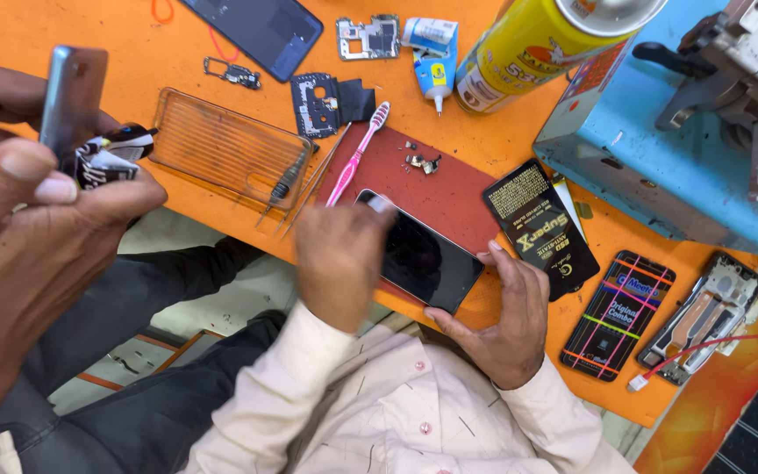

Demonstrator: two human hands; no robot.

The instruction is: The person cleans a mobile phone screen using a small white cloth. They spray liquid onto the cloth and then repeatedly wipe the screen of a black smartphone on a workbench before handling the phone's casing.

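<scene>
Underneath, an orange table [519,158] carries a red mat [449,189].

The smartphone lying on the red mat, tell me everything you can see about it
The smartphone is a slim slab with a dark, glossy glass screen that is switched off and a silvery edge. It lies face up and at a slant, partly on the red mat, its lower end out over the orange table's edge. Another person's hand, blurred, covers its upper left corner; that person's other hand steadies its lower right end.
</scene>
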